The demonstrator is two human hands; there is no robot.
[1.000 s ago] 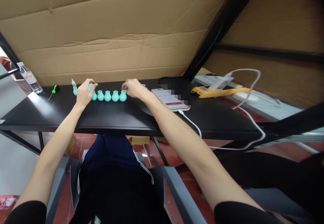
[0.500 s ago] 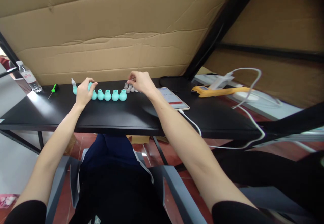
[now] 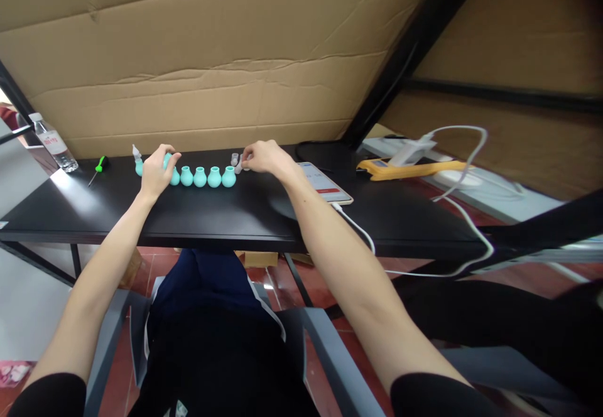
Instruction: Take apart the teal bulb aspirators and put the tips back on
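Observation:
My left hand [image 3: 157,171] is closed round a turquoise rubber bulb, partly hidden by the fingers, at the left end of a row of the same kind. Several open-necked turquoise bulbs [image 3: 200,177] stand upright to its right. Left of that hand, another bulb carries a clear pointed nozzle [image 3: 136,153]. My right hand [image 3: 260,156] reaches to a small group of clear plastic pieces [image 3: 235,159] beyond the row's right end. Its fingers are pinched together at one of these pieces, mostly covered by the fingertips.
A phone [image 3: 325,183] with a white charging cable [image 3: 353,223] lies right of my right hand. Farther right is a yellow tool [image 3: 414,169]. On the left are a green-handled screwdriver [image 3: 98,167] and a water bottle [image 3: 54,144]. Cardboard [image 3: 211,46] walls the back of the black table [image 3: 235,213].
My right hand has come down and slightly nearer, its fingertips now lower among the clear pieces. The left hand stays in place on its bulb.

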